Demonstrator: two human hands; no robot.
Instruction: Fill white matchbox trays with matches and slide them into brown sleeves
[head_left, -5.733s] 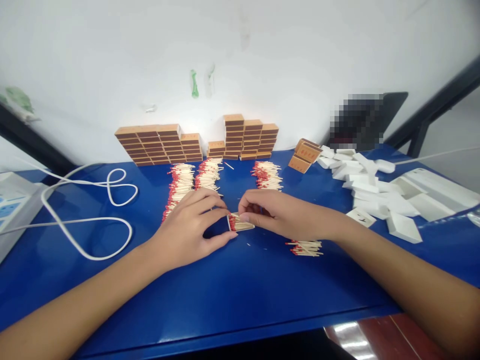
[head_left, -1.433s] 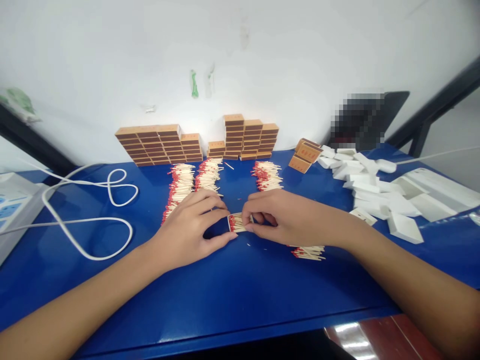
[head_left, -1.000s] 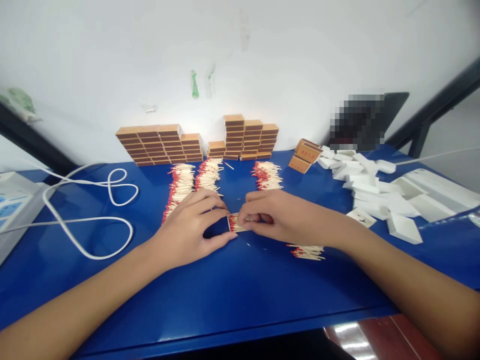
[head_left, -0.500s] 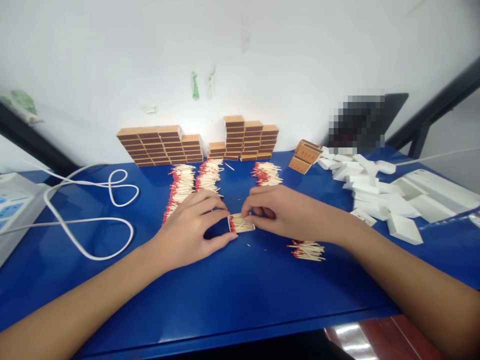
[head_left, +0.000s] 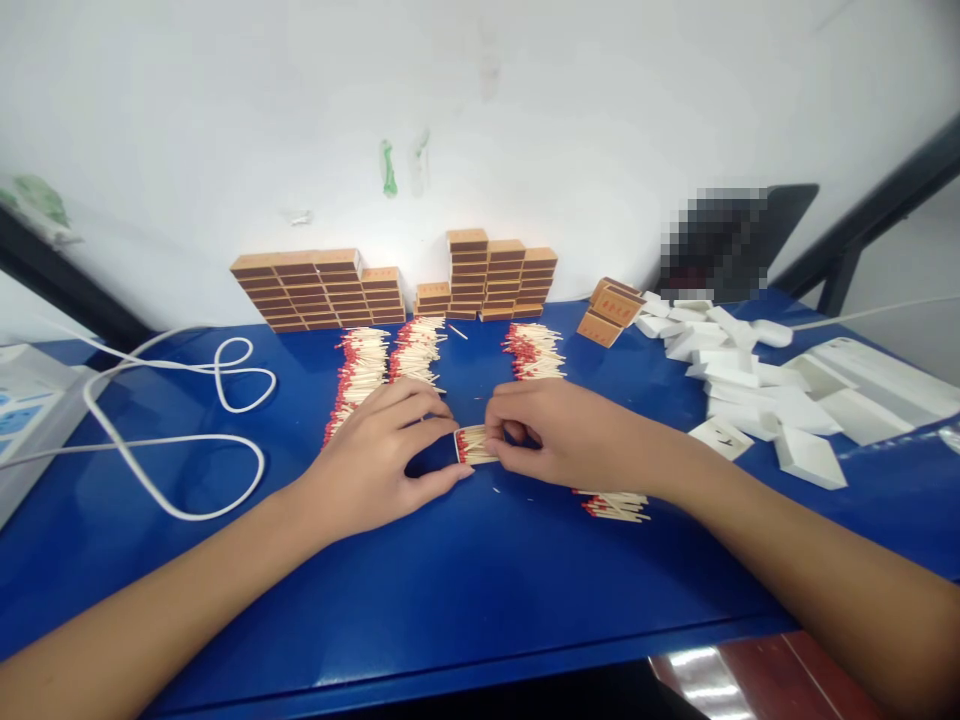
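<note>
A small white matchbox tray (head_left: 457,447) filled with red-headed matches (head_left: 474,443) lies on the blue table in front of me. My left hand (head_left: 390,450) steadies its left end, the thumb at the near side and the fingers at the far side. At the right end, my right hand (head_left: 536,430) has thumb and fingertips closed together over the match sticks and hides that end of the tray. Beside and below my right wrist is a small pile of matches (head_left: 619,505). A long row of matches (head_left: 360,365) runs behind my left hand.
Stacked brown matchboxes (head_left: 315,290) and taller stacks (head_left: 469,270) stand against the wall. More match piles (head_left: 416,350) (head_left: 534,350) lie before them. Empty matchbox sleeves (head_left: 611,310) and heaped white trays (head_left: 735,370) sit right. A white cable (head_left: 259,470) loops left.
My right hand has moved slightly down and forward over the tray's right end, covering more of it. My left hand stays in place on the tray.
</note>
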